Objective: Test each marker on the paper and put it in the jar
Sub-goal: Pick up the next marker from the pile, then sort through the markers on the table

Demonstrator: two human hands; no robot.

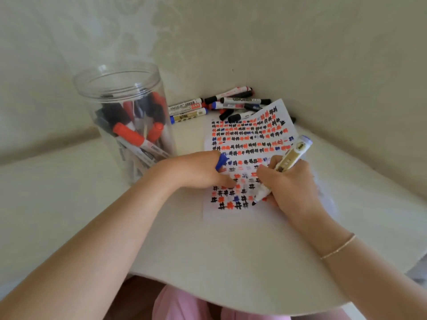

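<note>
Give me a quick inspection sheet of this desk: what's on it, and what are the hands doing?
Surface: pale rounded table.
Job's things: paper covered in red, black and blue test marks; clear jar holding many markers; gold marker with its tip on the paper.
Clutter: loose markers piled behind the paper.
Hands: left hand holds a blue cap and rests on the paper; right hand grips the gold marker.
Cables: nothing seen.
Surroundings: patterned wall; thin bracelet on the right wrist.

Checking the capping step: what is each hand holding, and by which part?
The right hand grips the uncapped marker around its mid-barrel, tip at the paper. The left hand holds its blue cap between curled fingers.
</note>
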